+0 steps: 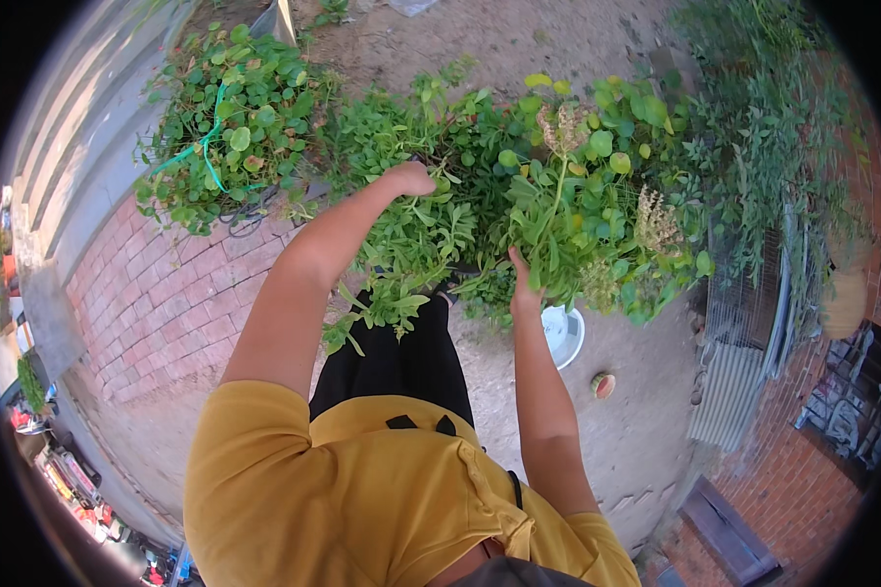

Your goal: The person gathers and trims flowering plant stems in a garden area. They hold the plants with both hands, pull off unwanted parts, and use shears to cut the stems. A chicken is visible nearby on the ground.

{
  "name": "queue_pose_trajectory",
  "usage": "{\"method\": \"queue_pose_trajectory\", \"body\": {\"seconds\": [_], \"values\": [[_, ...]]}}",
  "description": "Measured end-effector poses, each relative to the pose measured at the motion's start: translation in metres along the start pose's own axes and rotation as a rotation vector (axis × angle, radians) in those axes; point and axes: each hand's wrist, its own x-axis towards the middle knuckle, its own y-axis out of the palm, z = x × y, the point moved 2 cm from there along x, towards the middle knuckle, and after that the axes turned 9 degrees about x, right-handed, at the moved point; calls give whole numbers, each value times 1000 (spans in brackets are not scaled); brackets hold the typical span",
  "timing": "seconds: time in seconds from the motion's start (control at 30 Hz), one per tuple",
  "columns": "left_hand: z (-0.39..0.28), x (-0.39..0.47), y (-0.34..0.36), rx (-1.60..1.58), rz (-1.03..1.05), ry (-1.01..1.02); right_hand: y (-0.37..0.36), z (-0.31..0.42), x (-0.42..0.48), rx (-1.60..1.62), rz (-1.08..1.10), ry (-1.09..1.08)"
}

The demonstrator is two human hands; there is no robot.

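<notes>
My left hand (411, 178) is curled among the stems of a leafy green plant (440, 220), its fingers mostly turned away from view. A small dark thing shows at its far side; what it is cannot be told. Lower and to the right, my right hand (526, 290) is at the edge of a leafy plant with a pale flower head (564, 128). Its thumb points up along the leaves, and foliage hides the other fingers. Round-leaved plants (609, 147) grow close on the right, with a dried seed head (657, 224) among them.
A white basin (562, 337) and a piece of watermelon (603, 385) lie on the ground near my right forearm. At left, a round-leaved plant (253, 117) with green ties stands by pink paving (176, 293). Wire mesh and a corrugated sheet (727, 396) are at right, near a wooden bench (730, 532).
</notes>
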Motion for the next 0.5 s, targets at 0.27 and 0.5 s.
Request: {"method": "queue_pose_trajectory", "body": {"seconds": [0.27, 0.5], "values": [[-33, -26, -56, -483, 238, 70, 2, 5, 1, -183, 16, -155], [-25, -5, -20, -263, 207, 23, -21, -21, 29, 152, -63, -2]]}}
